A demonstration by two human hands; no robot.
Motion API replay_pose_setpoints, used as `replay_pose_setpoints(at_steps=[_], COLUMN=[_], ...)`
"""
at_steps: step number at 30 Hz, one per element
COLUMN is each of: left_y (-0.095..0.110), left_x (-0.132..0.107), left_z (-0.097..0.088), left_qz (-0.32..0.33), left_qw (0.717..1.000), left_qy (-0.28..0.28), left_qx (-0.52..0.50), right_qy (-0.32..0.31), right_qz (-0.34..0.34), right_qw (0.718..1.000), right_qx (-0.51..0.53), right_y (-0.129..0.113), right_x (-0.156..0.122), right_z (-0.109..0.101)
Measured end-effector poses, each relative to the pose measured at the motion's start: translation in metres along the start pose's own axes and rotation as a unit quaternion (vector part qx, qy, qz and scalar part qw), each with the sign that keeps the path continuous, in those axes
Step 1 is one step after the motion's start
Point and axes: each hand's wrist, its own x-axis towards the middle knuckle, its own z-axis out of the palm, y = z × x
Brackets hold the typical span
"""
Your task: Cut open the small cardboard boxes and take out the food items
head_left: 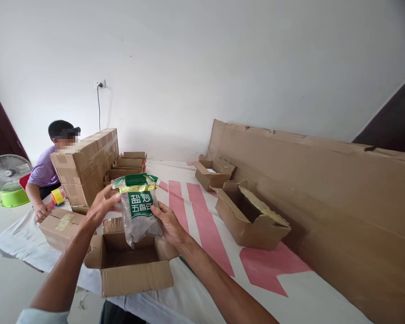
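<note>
A clear plastic snack bag [141, 220], with a green and white label and a gold stripe, hangs upright over an open cardboard box [137, 280]. My right hand [168, 222] grips its right side, thumb on the front. At the upper left edge of the bag is my left hand [104, 204], closed on it with the thumb towards the front; some of its fingers are hidden. The box below stands at the near table edge with its flaps spread, and the part of its inside that shows is bare cardboard.
On the left, taped cartons [87, 168] are stacked beside a closed box [62, 227] and a yellow tape roll [57, 196]. A person in a purple shirt [43, 168] sits behind them. Open boxes [253, 220] stand right, before a tall cardboard panel [310, 193].
</note>
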Motion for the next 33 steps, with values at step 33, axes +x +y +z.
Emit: replay_pose_setpoints(at_steps=[33], left_y=[-0.1], left_x=[0.023], left_z=[-0.02], left_qz=[-0.051], left_qw=[0.987], left_qy=[-0.15], left_qx=[0.018], right_qy=[0.018], right_qz=[-0.042], right_qw=[0.997], right_qx=[-0.065], right_y=[0.027], right_x=[0.011], right_z=[-0.009])
